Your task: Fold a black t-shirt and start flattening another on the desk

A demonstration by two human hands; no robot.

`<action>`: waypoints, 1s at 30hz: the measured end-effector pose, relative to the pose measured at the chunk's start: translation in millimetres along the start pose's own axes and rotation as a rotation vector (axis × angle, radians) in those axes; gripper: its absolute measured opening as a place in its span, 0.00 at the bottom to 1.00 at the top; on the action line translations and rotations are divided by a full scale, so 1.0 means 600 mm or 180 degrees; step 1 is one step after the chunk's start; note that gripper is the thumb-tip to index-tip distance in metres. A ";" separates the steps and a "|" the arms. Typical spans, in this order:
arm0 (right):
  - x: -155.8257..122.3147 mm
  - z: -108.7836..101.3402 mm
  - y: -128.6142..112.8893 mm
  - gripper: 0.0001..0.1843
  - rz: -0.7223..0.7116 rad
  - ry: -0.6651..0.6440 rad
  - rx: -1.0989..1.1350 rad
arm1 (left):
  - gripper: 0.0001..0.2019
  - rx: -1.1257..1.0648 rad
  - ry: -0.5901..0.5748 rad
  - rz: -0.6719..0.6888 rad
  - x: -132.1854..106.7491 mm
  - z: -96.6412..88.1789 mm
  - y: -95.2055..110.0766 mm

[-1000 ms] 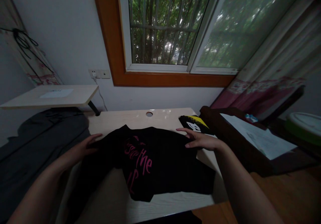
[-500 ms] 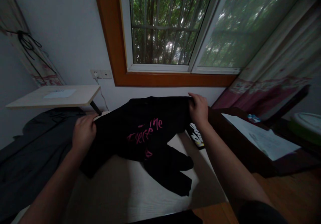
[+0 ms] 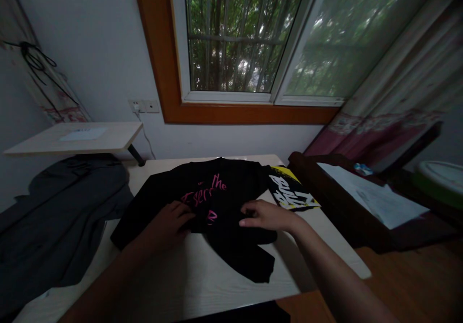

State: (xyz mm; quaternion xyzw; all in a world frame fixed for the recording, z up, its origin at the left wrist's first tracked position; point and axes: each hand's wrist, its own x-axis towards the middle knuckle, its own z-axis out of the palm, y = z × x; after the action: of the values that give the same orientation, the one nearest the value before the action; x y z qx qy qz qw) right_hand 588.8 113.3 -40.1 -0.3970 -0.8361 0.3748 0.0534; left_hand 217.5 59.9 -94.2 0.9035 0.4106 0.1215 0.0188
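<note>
A black shirt (image 3: pixel 231 183) with pink lettering lies spread and partly bunched on the pale table (image 3: pixel 159 275). One dark end of it sticks out toward me over the tabletop. My left hand (image 3: pixel 176 219) rests at the shirt's lower edge beside the lettering, its fingers bent but apart. Over the shirt's right part is my right hand (image 3: pixel 265 215), thumb and curled fingers apart with nothing visible between them. Just beyond this hand, a folded black garment (image 3: pixel 292 190) with white and yellow print lies at the table's right side, close to the shirt.
A grey garment (image 3: pixel 72 217) is heaped at the left, below a small raised shelf (image 3: pixel 79 137) bearing a paper. On the right, papers (image 3: pixel 372 193) lie on a dark brown surface. A window (image 3: pixel 246 38) and wall socket (image 3: pixel 144 106) are behind the table.
Both hands have let go of the shirt's upper corners and come down and inward to its lower part. The shirt has sunk flat onto the table, uncovering the printed garment.
</note>
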 end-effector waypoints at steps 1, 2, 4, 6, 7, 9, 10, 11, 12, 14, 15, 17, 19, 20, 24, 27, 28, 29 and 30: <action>0.001 0.009 -0.002 0.23 0.0031 -0.0040 -0.0011 | 0.23 0.0038 -0.0058 -0.0052 0.003 0.007 0.007; 0.003 0.018 -0.002 0.24 0.0066 -0.0001 -0.0023 | 0.25 0.0090 -0.0109 -0.0124 0.006 0.015 0.014; 0.014 0.035 -0.001 0.29 0.0127 0.0156 0.0074 | 0.26 0.0201 -0.0183 -0.0296 0.015 0.031 0.023; 0.029 0.054 0.001 0.30 0.0144 0.0230 0.0461 | 0.22 0.0240 -0.0248 -0.0407 0.026 0.046 0.028; 0.037 0.066 -0.001 0.30 0.0125 0.0217 0.0808 | 0.20 0.0207 -0.0260 -0.0439 0.032 0.051 0.028; 0.050 0.091 -0.009 0.32 0.0089 0.0168 0.1739 | 0.16 -0.0011 -0.0203 -0.0538 0.040 0.052 0.026; 0.055 0.104 -0.017 0.33 0.0084 0.0162 0.2277 | 0.15 -0.0205 -0.0118 -0.0630 0.043 0.047 0.023; 0.059 0.116 -0.025 0.34 0.0076 0.0167 0.2806 | 0.14 -0.0451 0.0024 -0.0766 0.043 0.037 0.020; 0.062 0.125 -0.035 0.33 0.0075 0.0179 0.3264 | 0.14 -0.0737 0.0196 -0.0945 0.042 0.023 0.015; 0.064 0.133 -0.052 0.26 0.0098 0.0210 0.3756 | 0.15 -0.1323 0.0576 -0.1341 0.036 -0.016 0.005; 0.064 0.131 -0.058 0.22 0.0112 0.0208 0.3751 | 0.15 -0.1572 0.0699 -0.1515 0.031 -0.037 -0.001; 0.063 0.115 -0.061 0.15 0.0149 0.0112 0.3266 | 0.13 -0.1810 0.0811 -0.1615 0.020 -0.078 -0.016; 0.060 0.088 -0.052 0.10 0.0182 -0.0011 0.2492 | 0.12 -0.1756 0.0504 -0.1467 0.007 -0.107 -0.034; 0.059 0.074 -0.043 0.09 0.0219 -0.0042 0.2162 | 0.12 -0.1653 0.0282 -0.1379 0.000 -0.115 -0.043; 0.050 0.037 -0.005 0.09 0.0322 0.0521 0.1279 | 0.14 -0.1413 -0.0502 -0.1221 -0.028 -0.116 -0.077; 0.049 0.044 0.011 0.18 -0.0127 0.1154 0.0511 | 0.14 -0.1427 -0.0651 -0.1175 -0.046 -0.107 -0.090; 0.051 0.052 0.012 0.24 -0.0330 0.1254 0.0273 | 0.14 -0.1422 -0.0622 -0.1148 -0.051 -0.105 -0.093; 0.054 0.063 0.011 0.29 -0.0514 0.1289 0.0081 | 0.14 -0.1426 -0.0570 -0.1113 -0.055 -0.103 -0.094; 0.058 0.074 0.008 0.34 -0.0661 0.1268 -0.0074 | 0.15 -0.1450 -0.0506 -0.1074 -0.058 -0.101 -0.095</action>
State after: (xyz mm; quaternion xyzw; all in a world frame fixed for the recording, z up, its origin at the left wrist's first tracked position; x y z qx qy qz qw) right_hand 551.2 113.7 -82.4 -0.3755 -0.8497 0.2718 0.2512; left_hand 139.4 67.5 -50.4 0.8016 0.5145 0.1346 0.2732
